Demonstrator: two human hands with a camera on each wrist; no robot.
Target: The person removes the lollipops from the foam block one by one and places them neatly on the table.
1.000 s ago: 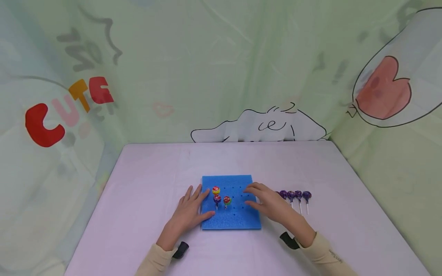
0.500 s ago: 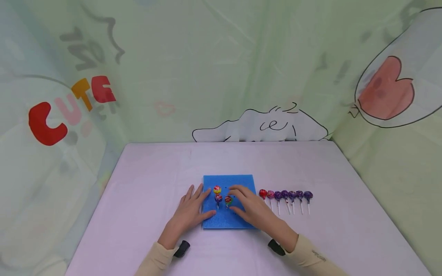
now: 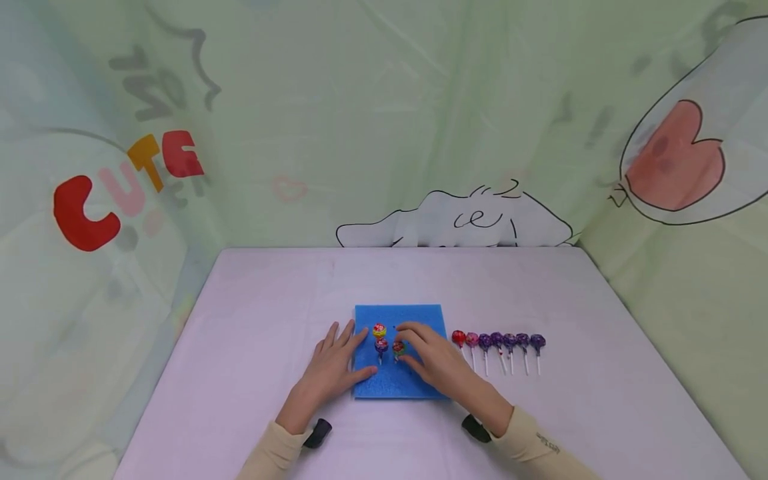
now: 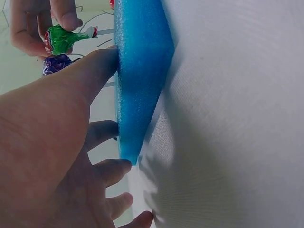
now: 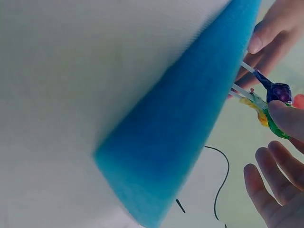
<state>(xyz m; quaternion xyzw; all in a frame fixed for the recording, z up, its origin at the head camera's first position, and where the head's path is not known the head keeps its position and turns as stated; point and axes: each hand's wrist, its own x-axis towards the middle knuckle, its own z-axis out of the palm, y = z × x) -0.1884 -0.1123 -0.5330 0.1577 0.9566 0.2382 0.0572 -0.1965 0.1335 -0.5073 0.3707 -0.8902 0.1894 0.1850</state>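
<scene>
My left hand rests with spread, fairly straight fingers on the left side of a blue foam board. Three wrapped lollipops stand upright in it on their sticks: a red-and-yellow one, a purple one just in front, and a green-and-red one to their right. At that green lollipop my right hand pinches the wrapped head between thumb and fingers. From the right wrist view, the thumb lies against its wrapper, and the other fingers spread away below.
Right of the board, several lollipops lie in a row on the pale tablecloth: a red one, a pink one and several purple ones. A printed curtain hangs behind the table.
My right hand has come leftward from the board's right edge to the green lollipop, and its fingers have closed in on it. The left hand has stayed on the board.
</scene>
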